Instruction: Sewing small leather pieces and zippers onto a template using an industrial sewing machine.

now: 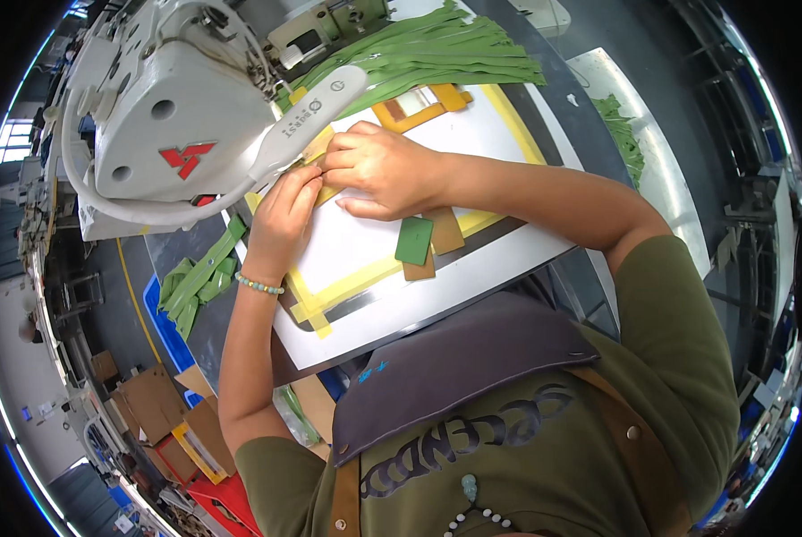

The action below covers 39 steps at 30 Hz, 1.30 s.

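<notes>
On the dark table [598,134], overhung at upper left by a white sewing machine [177,107], a white board [356,237] edged with yellow tape is noted, bare room being left between the left wrist and the green card [414,242]. Below the table's left edge a blue bin [176,349] is partly seen, its contents hidden. The left hand [283,219] and right hand [383,170] are curled, fingertips meeting over a yellow piece [318,143] beside the machine; whether it is gripped cannot be told.
</notes>
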{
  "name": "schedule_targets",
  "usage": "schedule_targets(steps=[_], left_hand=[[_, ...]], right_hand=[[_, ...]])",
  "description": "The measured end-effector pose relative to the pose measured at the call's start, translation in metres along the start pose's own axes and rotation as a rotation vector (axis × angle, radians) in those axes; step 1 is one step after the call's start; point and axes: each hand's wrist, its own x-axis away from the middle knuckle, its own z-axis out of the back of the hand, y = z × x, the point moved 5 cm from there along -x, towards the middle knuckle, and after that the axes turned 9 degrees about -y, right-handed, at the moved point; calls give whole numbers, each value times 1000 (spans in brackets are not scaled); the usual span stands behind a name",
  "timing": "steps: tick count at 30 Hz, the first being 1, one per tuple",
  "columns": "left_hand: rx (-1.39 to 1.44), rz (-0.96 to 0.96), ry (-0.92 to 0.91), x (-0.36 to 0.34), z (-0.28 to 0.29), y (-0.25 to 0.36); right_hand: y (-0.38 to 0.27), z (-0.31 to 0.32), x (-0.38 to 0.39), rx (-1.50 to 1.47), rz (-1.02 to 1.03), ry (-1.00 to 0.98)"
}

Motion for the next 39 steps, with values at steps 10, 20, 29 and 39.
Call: schedule_targets(steps=[10,20,29,39], left_hand=[[-121,153,114,15,6,15],[-83,202,151,20,4,4],[-17,195,200,18,10,5],[-29,152,264,27,13,1]], right_hand=[[93,71,-5,121,-367,90],[137,82,4,-45,-572,251],[120,111,19,-547,-603,91],[77,73,1,-546,-612,-322]])
